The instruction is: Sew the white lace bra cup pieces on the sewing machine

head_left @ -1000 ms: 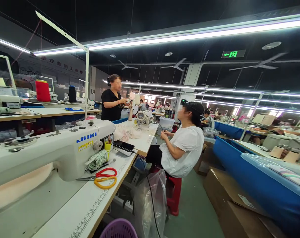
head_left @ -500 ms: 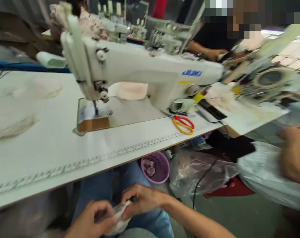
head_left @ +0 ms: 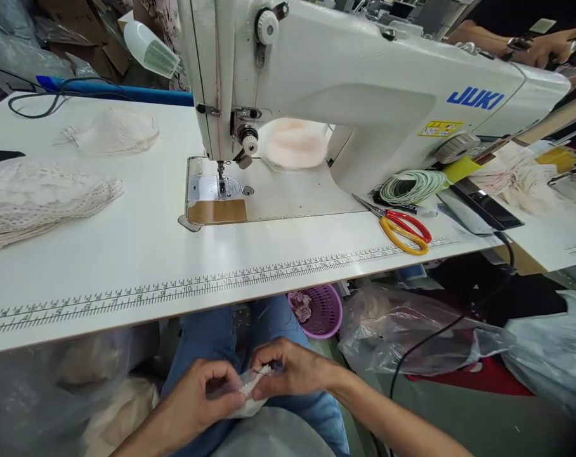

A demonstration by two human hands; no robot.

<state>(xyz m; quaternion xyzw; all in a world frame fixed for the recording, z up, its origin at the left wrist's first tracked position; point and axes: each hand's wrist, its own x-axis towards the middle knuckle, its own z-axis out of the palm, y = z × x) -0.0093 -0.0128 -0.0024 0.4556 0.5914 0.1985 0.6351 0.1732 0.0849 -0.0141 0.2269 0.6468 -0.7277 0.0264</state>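
Observation:
Low over my lap, both hands pinch a small piece of white fabric with a lacy edge. My left hand grips its left side between thumb and forefinger. On the right side, my right hand closes finger and thumb on the lacy edge. Parts of the fabric are hidden by the fingers. Beyond the table's front edge stands a white sewing machine, its presser foot above the metal plate. Scissors with red and yellow handles lie to the right of it.
Stacked lace-edged fabric pieces lie on the table's left. A printed ruler runs along the front edge. Below are a purple basket, plastic bags and a black cable. Another person's hands show at upper right.
The view has turned and come nearer the table, so the machine looks larger and sharper. Both hands stay on the white fabric. The other person's arm at the right edge has left view.

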